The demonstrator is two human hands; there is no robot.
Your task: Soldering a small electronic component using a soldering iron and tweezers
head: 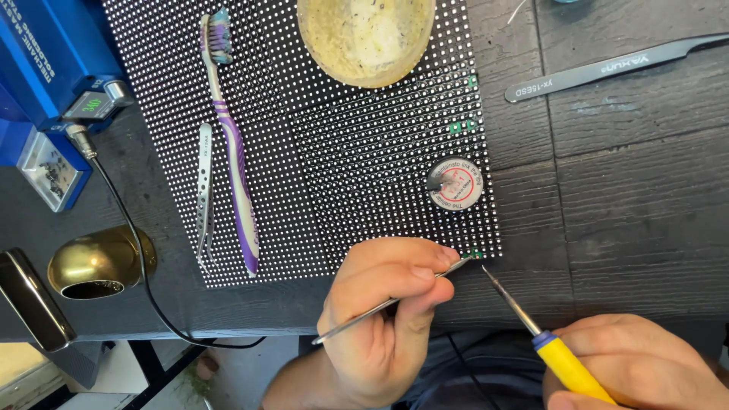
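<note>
My left hand [391, 315] pinches thin metal tweezers [380, 305], whose tip rests at the bottom right corner of a black dotted LED panel [334, 159]. My right hand [645, 364] grips a soldering iron with a yellow handle [566, 364]; its fine metal tip [493, 282] points up-left and ends just below that same corner, close to the tweezers' tip. A small green spot [476, 253] shows on the panel's corner where both tips meet.
On the panel lie a purple toothbrush [231, 144], a second pair of tweezers [203, 193], a round yellowish dish [366, 38] and a small round wick spool [454, 184]. Black tweezers [615, 67] lie at the right. A blue soldering station [53, 83] and brass tip holder [99, 262] stand at the left.
</note>
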